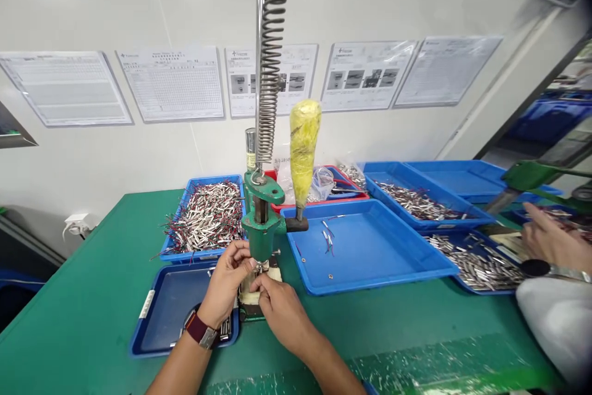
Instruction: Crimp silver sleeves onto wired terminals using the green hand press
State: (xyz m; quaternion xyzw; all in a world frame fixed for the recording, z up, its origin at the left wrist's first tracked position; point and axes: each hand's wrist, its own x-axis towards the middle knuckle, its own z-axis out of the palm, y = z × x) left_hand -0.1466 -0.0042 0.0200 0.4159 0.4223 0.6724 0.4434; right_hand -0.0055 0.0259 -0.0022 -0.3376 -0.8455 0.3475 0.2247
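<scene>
A green hand press [260, 235] with a tall spring and a yellow-wrapped lever [304, 151] stands upright in the middle of the table. My left hand [230, 278], with a watch on its wrist, is at the left of the press's lower end, its thumb and fingers pinched together. From the right, my right hand [280, 309] reaches to the same spot, fingers curled near the press base [253, 309]. Whatever lies between the fingertips of either hand is too small and hidden to name. The press's lever stands untouched.
Left of the press, a blue tray [169, 241] holds many wired metal parts, with a darker tray [155, 327] in front. A large blue tray [370, 284] with a few parts lies to the right. Beyond are more part trays and another person's hand [552, 244].
</scene>
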